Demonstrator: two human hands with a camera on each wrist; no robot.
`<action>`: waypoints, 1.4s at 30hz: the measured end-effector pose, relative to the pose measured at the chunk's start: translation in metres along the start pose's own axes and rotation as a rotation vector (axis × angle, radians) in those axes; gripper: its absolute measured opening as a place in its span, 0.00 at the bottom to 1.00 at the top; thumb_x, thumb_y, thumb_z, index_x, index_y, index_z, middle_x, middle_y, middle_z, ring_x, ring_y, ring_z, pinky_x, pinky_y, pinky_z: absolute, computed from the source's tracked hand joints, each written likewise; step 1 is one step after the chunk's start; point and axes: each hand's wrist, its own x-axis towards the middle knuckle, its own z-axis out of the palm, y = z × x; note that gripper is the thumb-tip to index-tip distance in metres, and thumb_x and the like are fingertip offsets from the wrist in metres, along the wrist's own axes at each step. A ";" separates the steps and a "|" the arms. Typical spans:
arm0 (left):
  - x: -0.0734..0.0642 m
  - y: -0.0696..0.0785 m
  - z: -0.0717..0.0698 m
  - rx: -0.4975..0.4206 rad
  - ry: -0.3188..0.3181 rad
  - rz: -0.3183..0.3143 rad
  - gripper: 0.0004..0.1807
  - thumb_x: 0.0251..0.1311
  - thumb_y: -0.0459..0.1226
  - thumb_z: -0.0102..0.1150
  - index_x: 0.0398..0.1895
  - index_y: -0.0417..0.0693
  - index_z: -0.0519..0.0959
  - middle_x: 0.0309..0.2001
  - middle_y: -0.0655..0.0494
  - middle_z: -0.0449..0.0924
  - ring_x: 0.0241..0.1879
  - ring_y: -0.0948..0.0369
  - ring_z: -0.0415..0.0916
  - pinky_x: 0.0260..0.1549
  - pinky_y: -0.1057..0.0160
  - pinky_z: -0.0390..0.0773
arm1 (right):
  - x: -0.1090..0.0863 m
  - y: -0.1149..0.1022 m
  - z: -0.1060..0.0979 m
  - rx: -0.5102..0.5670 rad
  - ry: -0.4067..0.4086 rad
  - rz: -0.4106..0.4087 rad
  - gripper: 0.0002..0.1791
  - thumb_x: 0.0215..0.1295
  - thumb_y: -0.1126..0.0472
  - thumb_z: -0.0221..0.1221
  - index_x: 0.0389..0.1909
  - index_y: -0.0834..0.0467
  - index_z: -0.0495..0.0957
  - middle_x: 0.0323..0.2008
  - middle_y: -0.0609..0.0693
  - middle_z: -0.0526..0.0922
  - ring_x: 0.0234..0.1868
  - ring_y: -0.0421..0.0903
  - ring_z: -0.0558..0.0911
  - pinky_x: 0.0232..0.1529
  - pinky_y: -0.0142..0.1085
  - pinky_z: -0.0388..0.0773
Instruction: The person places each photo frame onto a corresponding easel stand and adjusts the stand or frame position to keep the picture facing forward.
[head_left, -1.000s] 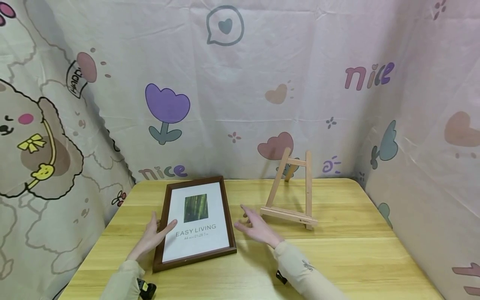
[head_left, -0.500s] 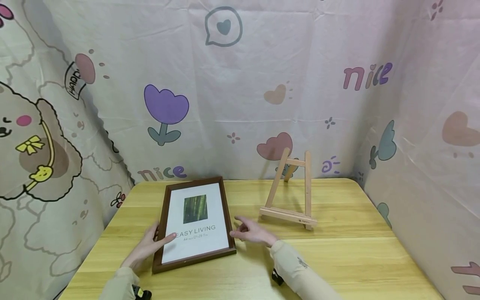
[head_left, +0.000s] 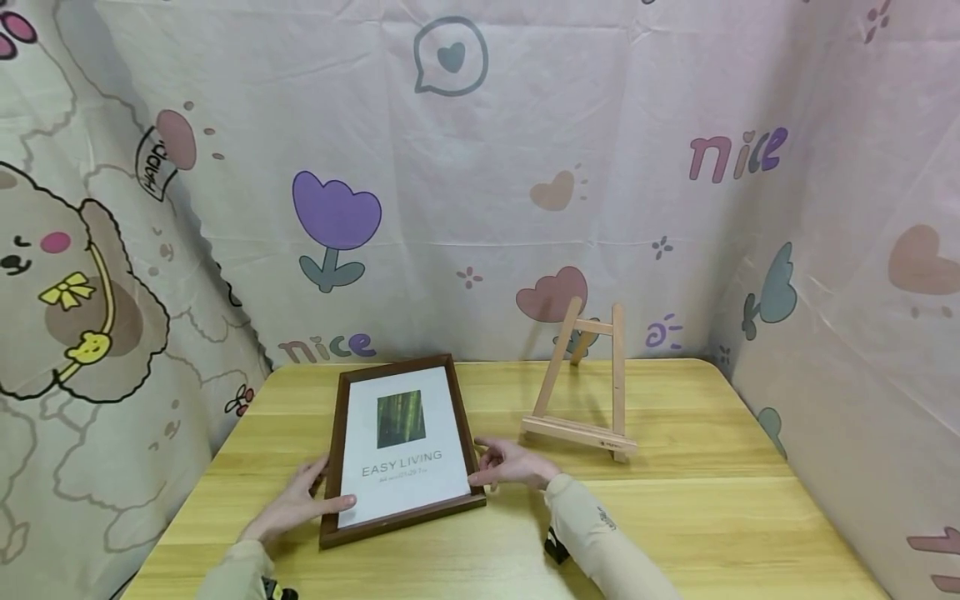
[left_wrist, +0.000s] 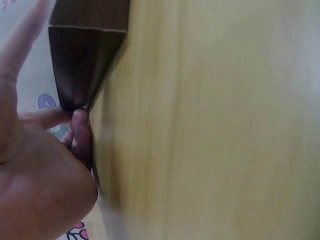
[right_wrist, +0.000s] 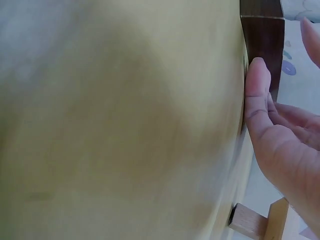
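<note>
At a wooden table (head_left: 697,500), the left hand (head_left: 291,505) and right hand (head_left: 517,465), partly closed, grip a brown picture frame (head_left: 403,446) by its sides, near a small easel (head_left: 577,432).

A wood-grain table (head_left: 720,517) carries a brown picture frame (head_left: 402,451) and a wooden easel (head_left: 618,375).

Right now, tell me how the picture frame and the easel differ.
The picture frame is dark brown; the easel is pale wood. The picture frame lies face up; the easel stands upright. The left hand and right hand touch the picture frame; neither touches the easel. Both objects rest on the table.
</note>
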 end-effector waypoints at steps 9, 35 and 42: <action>-0.011 0.006 -0.002 0.081 -0.066 0.009 0.68 0.51 0.54 0.74 0.78 0.28 0.39 0.74 0.18 0.38 0.71 0.22 0.40 0.62 0.19 0.56 | -0.003 -0.001 0.000 -0.022 0.002 0.003 0.56 0.50 0.71 0.73 0.78 0.67 0.50 0.40 0.53 0.77 0.34 0.41 0.74 0.36 0.27 0.77; -0.017 0.005 -0.002 0.044 -0.110 0.024 0.73 0.45 0.51 0.79 0.79 0.32 0.34 0.75 0.23 0.33 0.71 0.25 0.38 0.62 0.17 0.52 | -0.003 -0.007 0.005 -0.252 0.025 -0.042 0.55 0.51 0.67 0.75 0.76 0.71 0.53 0.36 0.52 0.73 0.33 0.43 0.69 0.29 0.26 0.70; -0.020 0.004 -0.001 0.041 -0.110 0.014 0.72 0.45 0.50 0.79 0.79 0.33 0.36 0.75 0.25 0.33 0.72 0.26 0.38 0.63 0.18 0.53 | -0.006 -0.005 0.006 -0.289 0.040 -0.025 0.55 0.50 0.64 0.76 0.76 0.69 0.55 0.38 0.52 0.75 0.34 0.43 0.71 0.31 0.26 0.71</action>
